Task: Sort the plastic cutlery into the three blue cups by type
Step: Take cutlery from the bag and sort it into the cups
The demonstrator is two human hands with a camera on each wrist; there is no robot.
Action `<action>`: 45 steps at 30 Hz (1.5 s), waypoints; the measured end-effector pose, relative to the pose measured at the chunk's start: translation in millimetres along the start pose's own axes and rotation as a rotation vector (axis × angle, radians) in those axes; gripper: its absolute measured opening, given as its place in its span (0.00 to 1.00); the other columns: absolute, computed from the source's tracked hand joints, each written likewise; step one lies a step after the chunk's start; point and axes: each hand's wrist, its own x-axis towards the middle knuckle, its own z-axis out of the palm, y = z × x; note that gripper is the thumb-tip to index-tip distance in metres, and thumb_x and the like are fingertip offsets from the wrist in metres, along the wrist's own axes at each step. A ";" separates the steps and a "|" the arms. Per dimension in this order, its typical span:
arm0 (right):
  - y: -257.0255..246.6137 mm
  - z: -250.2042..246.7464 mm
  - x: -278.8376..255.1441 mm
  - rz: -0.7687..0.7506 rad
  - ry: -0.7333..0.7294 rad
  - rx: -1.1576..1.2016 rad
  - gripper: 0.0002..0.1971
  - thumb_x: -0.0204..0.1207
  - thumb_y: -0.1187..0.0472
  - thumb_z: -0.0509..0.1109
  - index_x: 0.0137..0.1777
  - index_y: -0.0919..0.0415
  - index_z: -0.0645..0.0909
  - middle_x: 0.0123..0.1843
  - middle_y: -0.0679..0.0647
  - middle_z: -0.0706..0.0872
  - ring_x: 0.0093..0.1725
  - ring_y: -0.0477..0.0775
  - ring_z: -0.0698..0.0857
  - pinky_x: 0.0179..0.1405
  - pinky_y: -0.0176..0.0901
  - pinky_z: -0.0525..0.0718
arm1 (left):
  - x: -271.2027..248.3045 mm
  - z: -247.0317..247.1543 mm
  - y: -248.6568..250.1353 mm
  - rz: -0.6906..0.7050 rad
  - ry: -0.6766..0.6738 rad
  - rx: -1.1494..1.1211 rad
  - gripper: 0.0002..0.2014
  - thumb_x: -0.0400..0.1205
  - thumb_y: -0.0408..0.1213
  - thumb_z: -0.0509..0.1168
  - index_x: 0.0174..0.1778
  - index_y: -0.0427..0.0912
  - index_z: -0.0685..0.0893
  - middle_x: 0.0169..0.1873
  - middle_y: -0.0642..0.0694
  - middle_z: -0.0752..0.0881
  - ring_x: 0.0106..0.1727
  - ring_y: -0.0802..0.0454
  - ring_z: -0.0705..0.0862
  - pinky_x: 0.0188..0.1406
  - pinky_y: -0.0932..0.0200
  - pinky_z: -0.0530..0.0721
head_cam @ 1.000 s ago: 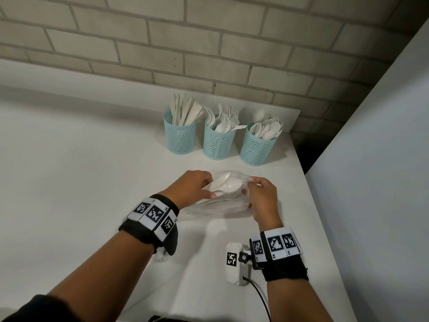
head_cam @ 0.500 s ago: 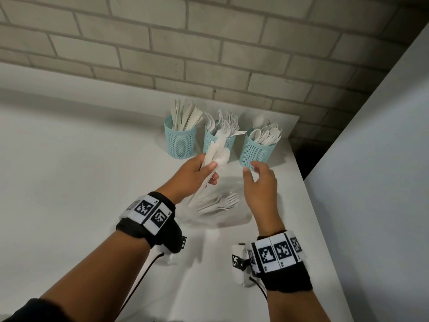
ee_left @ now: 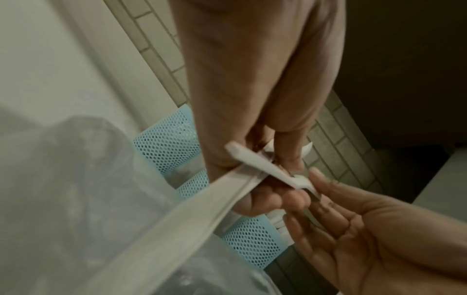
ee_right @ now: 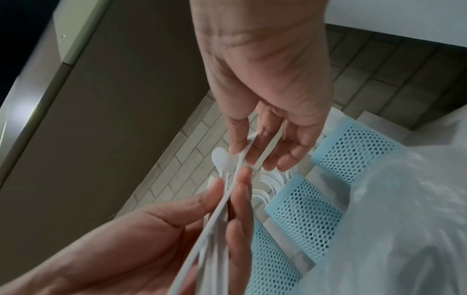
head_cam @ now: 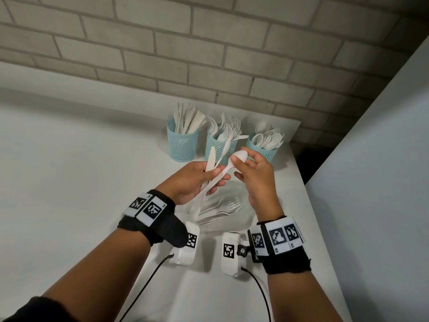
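Note:
My left hand (head_cam: 214,176) grips a bundle of white plastic cutlery (head_cam: 209,184) by the handles: a knife (head_cam: 211,158), a fork (head_cam: 226,145) and a spoon (head_cam: 239,156). My right hand (head_cam: 240,162) pinches the spoon's bowl between thumb and fingers; the right wrist view shows the spoon (ee_right: 220,157) at those fingertips. Three blue mesh cups stand at the back: the left cup (head_cam: 182,145) holds knives, the middle cup (head_cam: 216,148) mostly forks, the right cup (head_cam: 263,153) spoons. Both hands hover in front of the middle cup.
A clear plastic bag (head_cam: 222,211) with several forks lies on the white table (head_cam: 69,170) under my hands. A brick wall (head_cam: 209,54) rises behind the cups. A grey panel (head_cam: 371,182) borders the table's right edge (head_cam: 306,194).
My left hand has lifted the cutlery bundle out of the bag. My right hand, open half a second ago, has come across and taken hold of the spoon's bowl.

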 end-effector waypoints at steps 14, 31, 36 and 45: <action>2.4 13.0 14.7 -0.090 0.036 -0.090 0.10 0.78 0.52 0.68 0.45 0.50 0.67 0.44 0.56 0.85 0.41 0.56 0.86 0.46 0.53 0.86 | 2.5 14.6 -5.5 0.005 0.025 0.213 0.12 0.88 0.39 0.52 0.49 0.45 0.81 0.34 0.47 0.80 0.29 0.56 0.73 0.29 0.63 0.71; -47.4 -10.7 86.7 -0.133 0.383 0.139 0.15 0.79 0.75 0.46 0.57 0.60 0.67 0.48 0.65 0.80 0.35 0.53 0.83 0.27 0.35 0.84 | 8.1 6.2 3.2 0.067 0.246 0.125 0.16 0.88 0.46 0.50 0.58 0.42 0.79 0.40 0.44 0.85 0.35 0.54 0.83 0.29 0.68 0.83; -75.9 -30.9 120.4 -0.407 0.599 0.076 0.15 0.82 0.74 0.51 0.65 0.70 0.69 0.51 0.57 0.79 0.40 0.43 0.82 0.43 0.31 0.82 | 12.9 5.2 21.6 0.247 0.237 0.143 0.17 0.88 0.47 0.48 0.56 0.44 0.80 0.34 0.49 0.77 0.27 0.58 0.66 0.22 0.70 0.65; -49.8 -28.7 153.8 -0.664 0.619 -0.109 0.16 0.78 0.73 0.51 0.62 0.75 0.72 0.57 0.68 0.79 0.46 0.49 0.81 0.52 0.30 0.80 | 26.8 -13.2 55.2 0.507 0.415 -0.072 0.13 0.89 0.32 0.45 0.55 0.52 0.74 0.32 0.49 0.77 0.32 0.59 0.73 0.34 0.65 0.70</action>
